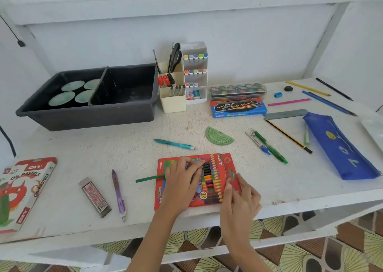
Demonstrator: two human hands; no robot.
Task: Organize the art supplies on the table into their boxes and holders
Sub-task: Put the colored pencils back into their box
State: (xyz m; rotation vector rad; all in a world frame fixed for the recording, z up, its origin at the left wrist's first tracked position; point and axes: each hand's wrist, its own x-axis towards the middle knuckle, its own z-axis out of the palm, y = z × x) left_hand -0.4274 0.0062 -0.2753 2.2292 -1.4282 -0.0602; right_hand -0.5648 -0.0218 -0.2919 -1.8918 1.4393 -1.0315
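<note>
A red crayon box lies flat at the table's near edge, its window showing several coloured crayons. My left hand presses flat on the box, fingers spread over the crayons. My right hand pinches the box's open red flap at its right end. A green pencil sticks out from under my left hand. Loose around them lie a teal pen, a purple pen, a green pen, a compass and a green protractor.
A dark tray with round palettes stands back left, beside a cream holder and a marker rack. Paint sets sit behind. Pencils, a blue pencil case, an oil pastels box and a grey case lie around.
</note>
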